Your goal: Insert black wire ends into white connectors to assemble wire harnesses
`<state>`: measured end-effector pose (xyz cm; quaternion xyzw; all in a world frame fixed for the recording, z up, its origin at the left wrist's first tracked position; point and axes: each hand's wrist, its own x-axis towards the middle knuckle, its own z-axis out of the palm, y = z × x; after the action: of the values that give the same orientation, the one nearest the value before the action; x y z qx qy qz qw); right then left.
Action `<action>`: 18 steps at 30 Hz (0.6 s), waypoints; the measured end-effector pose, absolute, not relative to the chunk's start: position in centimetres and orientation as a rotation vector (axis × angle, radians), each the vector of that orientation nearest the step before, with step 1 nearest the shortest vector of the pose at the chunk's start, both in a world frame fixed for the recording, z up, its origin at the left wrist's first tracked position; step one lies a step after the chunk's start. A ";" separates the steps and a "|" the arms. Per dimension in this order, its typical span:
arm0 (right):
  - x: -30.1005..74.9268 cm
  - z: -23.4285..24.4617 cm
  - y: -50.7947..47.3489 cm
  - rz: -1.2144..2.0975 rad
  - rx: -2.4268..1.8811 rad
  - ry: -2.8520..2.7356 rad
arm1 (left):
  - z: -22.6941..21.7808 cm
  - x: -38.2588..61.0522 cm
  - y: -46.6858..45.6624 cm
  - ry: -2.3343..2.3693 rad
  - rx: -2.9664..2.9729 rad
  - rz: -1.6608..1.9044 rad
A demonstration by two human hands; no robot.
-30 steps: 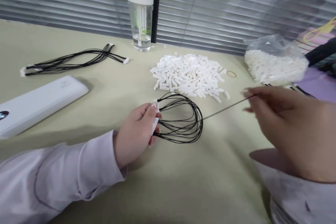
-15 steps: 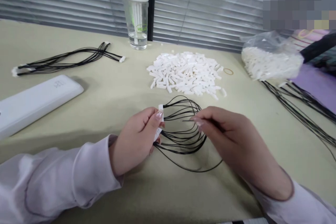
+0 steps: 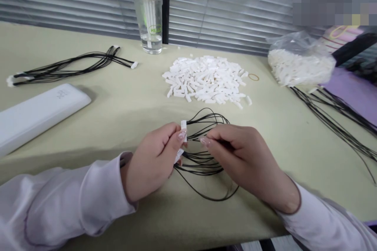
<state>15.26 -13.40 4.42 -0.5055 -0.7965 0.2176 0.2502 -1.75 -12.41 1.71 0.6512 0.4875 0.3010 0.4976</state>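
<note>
Two white plug connectors, an upper one [image 3: 183, 126] and a lower one [image 3: 178, 155], are pinched in my left hand [image 3: 154, 159], thumb on the upper one. Looped black wires [image 3: 203, 168] run from both connectors to the right and curve back behind my other hand. Thumb and forefinger of my right hand [image 3: 244, 155] are closed on one thin black wire [image 3: 194, 140]. Its tip points left, close to the right side of the upper connector; whether it touches is too small to tell.
Behind my hands lies a pile of white connector housings [image 3: 206, 80], with a rubber band [image 3: 253, 77] beside it. A clear bag [image 3: 300, 64] of white pieces and more black wires [image 3: 332, 119] lie right. Left are a wire harness [image 3: 70, 66], a white power bank [image 3: 44, 113] and a cup [image 3: 149, 19].
My right hand has moved left with the wire, bringing its tip from among the loops to beside the upper connector. My left hand keeps its hold on the connectors.
</note>
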 end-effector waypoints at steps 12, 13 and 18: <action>14.8 4.0 -13.2 0.666 -1.319 -2.177 | 1.5 -1.7 -12.8 1.118 1.794 0.676; 14.8 3.9 -13.3 0.664 -1.316 -2.180 | 1.6 -1.7 -12.8 1.110 1.806 0.673; 15.9 4.0 -12.9 0.401 -1.272 -2.214 | 1.7 -1.7 -12.5 1.108 1.734 0.697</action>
<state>15.89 -12.94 4.02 -0.4733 -0.8236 0.1490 0.2747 -1.72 -12.47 1.67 0.7062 0.4513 0.2839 0.4658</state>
